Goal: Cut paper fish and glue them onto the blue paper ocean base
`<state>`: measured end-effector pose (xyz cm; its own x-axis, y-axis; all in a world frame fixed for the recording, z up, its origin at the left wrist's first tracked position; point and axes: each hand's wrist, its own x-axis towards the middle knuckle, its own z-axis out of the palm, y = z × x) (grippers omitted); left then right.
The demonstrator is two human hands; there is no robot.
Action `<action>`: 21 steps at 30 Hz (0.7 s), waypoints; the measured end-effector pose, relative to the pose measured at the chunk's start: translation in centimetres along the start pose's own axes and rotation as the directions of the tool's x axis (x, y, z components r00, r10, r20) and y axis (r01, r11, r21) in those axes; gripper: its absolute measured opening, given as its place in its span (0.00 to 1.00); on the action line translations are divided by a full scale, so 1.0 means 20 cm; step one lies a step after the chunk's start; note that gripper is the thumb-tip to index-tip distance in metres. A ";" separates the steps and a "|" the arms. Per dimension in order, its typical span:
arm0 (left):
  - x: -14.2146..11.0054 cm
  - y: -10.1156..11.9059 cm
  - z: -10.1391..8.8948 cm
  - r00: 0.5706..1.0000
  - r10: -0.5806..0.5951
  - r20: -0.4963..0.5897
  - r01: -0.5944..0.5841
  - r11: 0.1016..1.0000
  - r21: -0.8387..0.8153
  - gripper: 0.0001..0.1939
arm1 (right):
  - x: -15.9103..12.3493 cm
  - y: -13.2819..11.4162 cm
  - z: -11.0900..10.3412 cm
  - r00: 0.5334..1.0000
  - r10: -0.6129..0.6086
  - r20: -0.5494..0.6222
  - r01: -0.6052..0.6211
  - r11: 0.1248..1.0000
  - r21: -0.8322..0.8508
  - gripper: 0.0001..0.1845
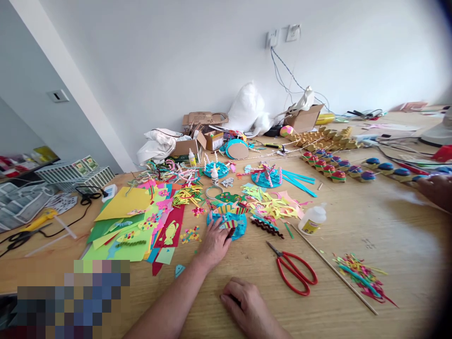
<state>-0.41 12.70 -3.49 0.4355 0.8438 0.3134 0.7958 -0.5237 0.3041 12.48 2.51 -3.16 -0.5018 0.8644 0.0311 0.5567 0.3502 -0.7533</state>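
My left hand (214, 242) lies over the near left part of a crinkled blue disc (240, 227), its fingers stretched out and touching it. Beside the fingertips, a striped paper fish (229, 224) rests on the disc. Other striped paper fish (226, 208) show along the far side. My right hand (246, 301) rests on the tabletop nearer to me, fingers curled in, with nothing visible in them. To its right are red-handled scissors (296, 273), their blades pointing away. A small blue paper fish (179, 270) lies left of my left forearm.
Coloured paper sheets (122, 205) pile up at left. A glue bottle (312, 220), a wooden stick (335, 268) and paper shreds (363, 275) lie at right. Painted egg-carton pieces (325, 167) stand behind. Another person's hand (438, 190) reaches in at the right edge.
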 end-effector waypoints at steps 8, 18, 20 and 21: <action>0.00 -0.01 0.01 1.000 0.005 -0.015 -0.005 1.000 0.001 0.08 | 0.00 -0.02 -0.01 1.000 0.018 0.016 -0.018 1.000 -0.020 0.10; 0.00 -0.01 0.00 1.000 0.006 -0.001 -0.006 1.000 0.025 0.10 | 0.00 0.00 0.00 1.000 -0.008 0.017 0.009 1.000 -0.017 0.10; 0.00 -0.01 0.00 1.000 0.005 0.007 -0.006 0.999 0.039 0.10 | 0.00 0.00 0.00 1.000 -0.020 0.019 0.021 1.000 -0.016 0.10; 0.00 -0.01 0.00 1.000 0.004 0.010 -0.005 0.999 0.043 0.10 | 0.00 0.00 0.00 1.000 -0.022 0.021 0.023 1.000 -0.019 0.10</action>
<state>-0.47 12.79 -3.52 0.4431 0.8428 0.3057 0.8112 -0.5220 0.2635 12.49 2.56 -3.16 -0.5280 0.8485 0.0340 0.5574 0.3765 -0.7399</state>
